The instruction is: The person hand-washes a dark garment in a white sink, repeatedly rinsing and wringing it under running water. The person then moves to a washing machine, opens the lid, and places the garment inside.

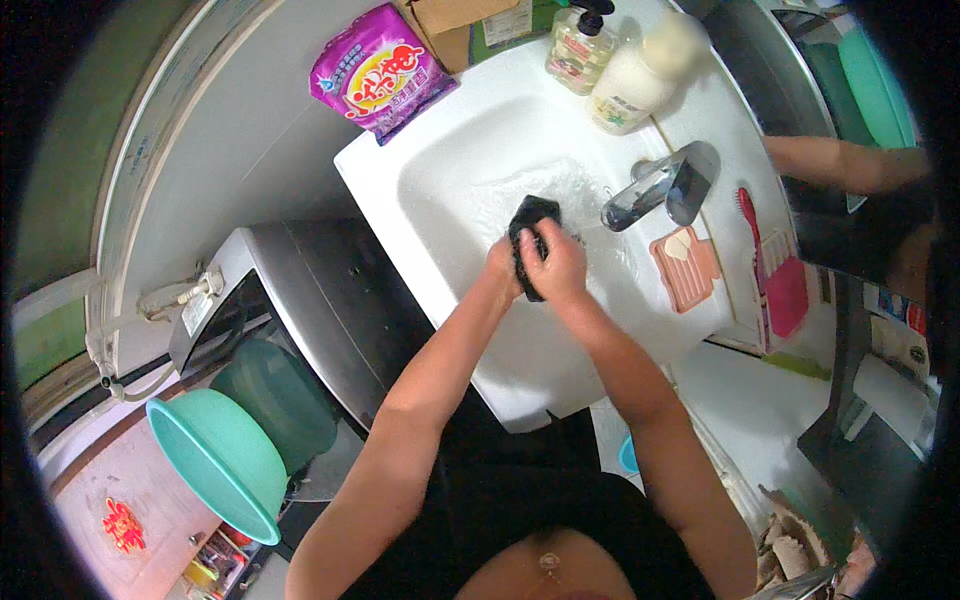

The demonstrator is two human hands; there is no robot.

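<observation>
Both hands are together over the white sink basin (450, 180), holding a wet black cloth (534, 214). My left hand (505, 264) grips its left side, mostly hidden by the cloth. My right hand (556, 259) presses on the cloth from the right, with fingers bent over it. Water splashes in the basin just beyond the hands, below the spout of the chrome faucet (645, 196). An orange soap dish (684, 277) with a pale piece of soap (677, 244) lies on the sink's rim, to the right of my right hand.
A purple detergent bag (382, 75), a clear pump bottle (579, 49) and a cream-coloured bottle (634, 90) stand along the sink's far edge. At right are a red brush (748, 210) and a mirror. A washing machine (322, 300) with a turquoise basin (225, 457) is at left.
</observation>
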